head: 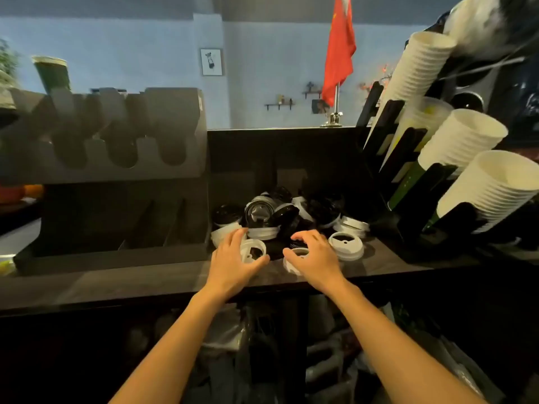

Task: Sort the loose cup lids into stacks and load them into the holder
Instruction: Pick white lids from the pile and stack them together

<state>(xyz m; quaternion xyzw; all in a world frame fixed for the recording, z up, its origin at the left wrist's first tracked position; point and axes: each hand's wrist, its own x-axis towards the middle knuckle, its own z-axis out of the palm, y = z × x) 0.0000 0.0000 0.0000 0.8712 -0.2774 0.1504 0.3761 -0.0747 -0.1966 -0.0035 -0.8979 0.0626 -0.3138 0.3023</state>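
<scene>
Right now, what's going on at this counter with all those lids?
A person is sorting a pile of lids on the counter. The left hand grips a white lid at the pile's near edge. The right hand arches over a second lid beside it, grip unclear. The holder stands to the left, with no lids visible in it.

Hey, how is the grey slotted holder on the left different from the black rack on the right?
The matte grey holder with scalloped slots shows no lids in its slots; the black slatted rack carries stacks of white paper cups. The grey holder stands left of the pile of loose black and white plastic lids, the black rack right of it. Both sit on the dark counter.
</scene>
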